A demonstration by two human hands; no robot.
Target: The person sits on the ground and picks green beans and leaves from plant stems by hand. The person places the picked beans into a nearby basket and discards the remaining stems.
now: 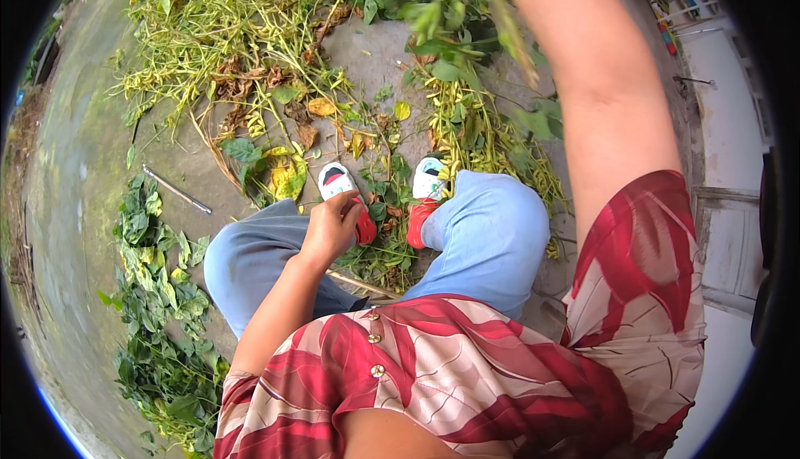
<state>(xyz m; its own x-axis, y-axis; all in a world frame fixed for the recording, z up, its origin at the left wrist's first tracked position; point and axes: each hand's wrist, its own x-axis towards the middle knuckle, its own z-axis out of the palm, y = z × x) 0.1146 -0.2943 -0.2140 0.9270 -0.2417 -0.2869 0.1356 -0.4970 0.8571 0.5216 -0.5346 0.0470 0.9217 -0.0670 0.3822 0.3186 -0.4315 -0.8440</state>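
My left hand point(332, 226) hangs over my left shoe point(336, 179), fingers curled in with thumb and forefinger close together. Nothing shows between them. My right arm stretches forward past the top edge, so the right hand is out of view. Beside that forearm a leafy stalk point(509, 28) is blurred; what holds it is hidden. Pod-bearing bean plants, likely soybean point(465, 121), lie on the concrete ahead of my right shoe point(429, 175). A large heap of yellow-green stripped-looking stalks with pods point(206, 34) spreads at the upper left.
Picked green leaves point(165, 334) are piled along my left side. A thin metallic rod or pen point(177, 190) lies on the concrete floor point(81, 165). Dry and yellow leaves point(287, 175) litter the ground near my feet. At right stands a white wall point(719, 84) with a tool rack point(684, 0).
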